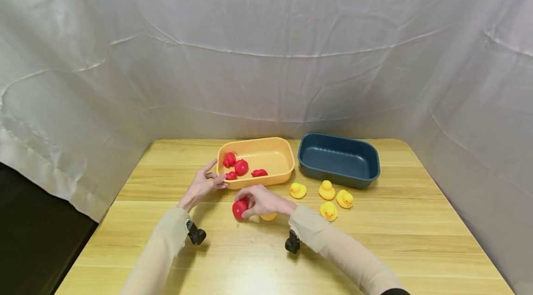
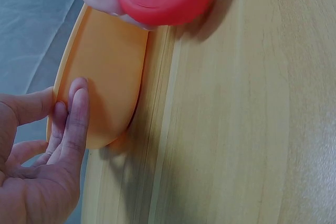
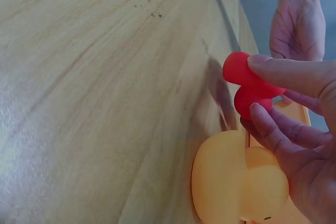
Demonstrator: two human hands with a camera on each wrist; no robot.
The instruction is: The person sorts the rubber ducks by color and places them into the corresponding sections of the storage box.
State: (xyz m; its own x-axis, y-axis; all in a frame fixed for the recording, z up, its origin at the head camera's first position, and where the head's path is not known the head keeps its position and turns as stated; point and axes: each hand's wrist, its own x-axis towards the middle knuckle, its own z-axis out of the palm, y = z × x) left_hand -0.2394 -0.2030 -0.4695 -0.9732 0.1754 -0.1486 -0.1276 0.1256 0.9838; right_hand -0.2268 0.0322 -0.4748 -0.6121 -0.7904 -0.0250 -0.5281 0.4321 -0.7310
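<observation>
My right hand [image 1: 264, 200] pinches a red rubber duck [image 3: 249, 85] between thumb and fingers, in front of the orange bin [image 1: 272, 161]. The duck's flat round underside faces the left wrist view, and a shadow lies on the table beside it. At the bin's front left corner, my left hand [image 1: 204, 183] grips the wall, its fingers and thumb on either side of the rim. Several red ducks [image 1: 241, 167] lie inside the bin, toward its left and front. A yellow duck [image 3: 220, 177] sits close to my right hand, mostly hidden by it in the head view.
A dark blue bin [image 1: 339, 175] with nothing in it stands right of the orange one. Several yellow ducks [image 1: 329, 211] are on the wooden table [image 1: 395, 239] in front of it. Pale grey sheeting [image 1: 266, 77] hangs behind and at both sides.
</observation>
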